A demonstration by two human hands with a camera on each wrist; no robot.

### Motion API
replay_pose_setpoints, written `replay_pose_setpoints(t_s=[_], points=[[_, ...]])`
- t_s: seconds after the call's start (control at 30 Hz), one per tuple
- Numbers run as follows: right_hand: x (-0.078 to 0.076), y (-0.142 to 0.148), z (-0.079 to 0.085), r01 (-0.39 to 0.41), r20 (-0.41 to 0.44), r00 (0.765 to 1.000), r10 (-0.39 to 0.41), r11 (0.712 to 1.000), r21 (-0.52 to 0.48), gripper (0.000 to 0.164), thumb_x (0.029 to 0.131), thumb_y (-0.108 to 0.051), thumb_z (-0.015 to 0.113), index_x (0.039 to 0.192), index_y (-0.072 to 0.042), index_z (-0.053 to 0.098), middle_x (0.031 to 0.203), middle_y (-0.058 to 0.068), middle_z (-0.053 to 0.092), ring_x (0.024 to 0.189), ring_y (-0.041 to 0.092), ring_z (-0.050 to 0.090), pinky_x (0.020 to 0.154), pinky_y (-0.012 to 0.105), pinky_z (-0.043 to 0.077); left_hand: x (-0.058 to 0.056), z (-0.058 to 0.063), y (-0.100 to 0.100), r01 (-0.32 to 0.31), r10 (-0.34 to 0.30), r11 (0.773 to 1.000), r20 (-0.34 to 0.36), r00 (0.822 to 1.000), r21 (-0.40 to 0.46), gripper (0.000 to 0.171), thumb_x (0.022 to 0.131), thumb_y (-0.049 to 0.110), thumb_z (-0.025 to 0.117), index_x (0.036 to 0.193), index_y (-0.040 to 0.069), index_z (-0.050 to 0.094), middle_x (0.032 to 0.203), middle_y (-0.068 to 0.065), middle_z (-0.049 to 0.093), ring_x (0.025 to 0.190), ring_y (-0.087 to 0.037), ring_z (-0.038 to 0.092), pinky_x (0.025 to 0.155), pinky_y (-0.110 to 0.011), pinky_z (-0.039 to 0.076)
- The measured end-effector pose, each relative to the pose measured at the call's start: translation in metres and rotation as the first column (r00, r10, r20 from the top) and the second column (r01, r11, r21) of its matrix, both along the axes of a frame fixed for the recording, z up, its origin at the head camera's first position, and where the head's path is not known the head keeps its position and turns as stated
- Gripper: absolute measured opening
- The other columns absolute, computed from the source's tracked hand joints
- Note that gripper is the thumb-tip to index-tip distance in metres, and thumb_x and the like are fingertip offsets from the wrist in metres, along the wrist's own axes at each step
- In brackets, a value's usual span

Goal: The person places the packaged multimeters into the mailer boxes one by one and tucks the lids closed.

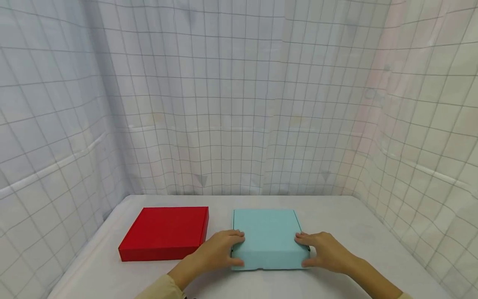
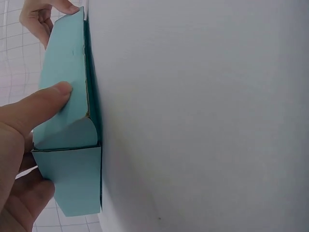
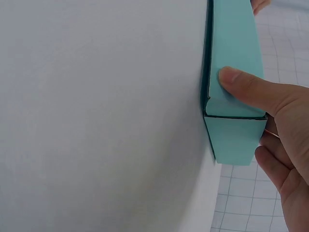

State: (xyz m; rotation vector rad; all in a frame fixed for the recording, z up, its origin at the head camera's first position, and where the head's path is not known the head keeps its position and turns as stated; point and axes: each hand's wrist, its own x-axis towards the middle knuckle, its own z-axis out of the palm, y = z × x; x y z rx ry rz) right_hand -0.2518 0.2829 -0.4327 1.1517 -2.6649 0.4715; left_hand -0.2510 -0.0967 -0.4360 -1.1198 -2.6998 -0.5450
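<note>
A flat light-blue cardboard box (image 1: 269,232) with its lid down lies on the white table. My left hand (image 1: 221,249) grips its front left corner, the thumb (image 2: 53,99) on the front face and the other fingers along the side and top edge. At the front right corner, my right hand (image 1: 325,252) holds it the same way, its thumb (image 3: 239,81) pressed to the front panel. Along the lower front edge the panel's rim shows a dark line in both wrist views. Part of each hand's fingers is hidden behind the box in those views.
A closed red box (image 1: 166,232) lies to the left of the light-blue one, close to my left forearm. The white table (image 1: 358,224) ends at a checked white curtain (image 1: 239,124) behind, with more curtain on both sides.
</note>
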Motion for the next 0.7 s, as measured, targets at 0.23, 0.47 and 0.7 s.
replay_pose_setpoints(t_s=[0.23, 0.47, 0.7], points=[[-0.005, -0.001, -0.004, 0.008, -0.081, 0.997, -0.007, 1.000, 0.015, 0.064, 0.072, -0.030, 0.095, 0.124, -0.001, 0.073, 0.131, 0.008, 0.068, 0.117, 0.026, 0.068, 0.091, 0.052, 0.057, -0.003, 0.004, 0.008, 0.001, -0.002, 1.000, -0.059, 0.998, -0.028, 0.056, 0.080, 0.035, 0.092, 0.123, 0.004, 0.074, 0.127, -0.008, 0.070, 0.117, -0.025, 0.067, 0.091, -0.033, 0.057], [-0.008, -0.005, -0.004, -0.025, -0.207, 0.978, 0.030, 0.999, 0.025, 0.060, 0.067, -0.029, 0.098, 0.116, -0.003, 0.077, 0.121, 0.010, 0.073, 0.104, 0.027, 0.073, 0.084, 0.045, 0.061, -0.003, 0.009, 0.012, -0.017, 0.012, 0.998, -0.086, 0.996, -0.055, 0.047, 0.078, 0.033, 0.093, 0.113, 0.008, 0.076, 0.112, -0.003, 0.072, 0.097, -0.015, 0.069, 0.083, -0.029, 0.060], [-0.009, -0.003, -0.011, -0.031, -0.283, 0.958, 0.039, 0.999, 0.031, 0.055, 0.068, -0.028, 0.098, 0.114, -0.003, 0.078, 0.118, 0.009, 0.074, 0.103, 0.026, 0.074, 0.082, 0.043, 0.061, -0.005, 0.004, 0.012, -0.014, 0.007, 0.999, -0.129, 0.992, -0.050, 0.040, 0.079, 0.034, 0.092, 0.108, 0.012, 0.075, 0.106, 0.000, 0.072, 0.088, -0.010, 0.068, 0.079, -0.029, 0.060]])
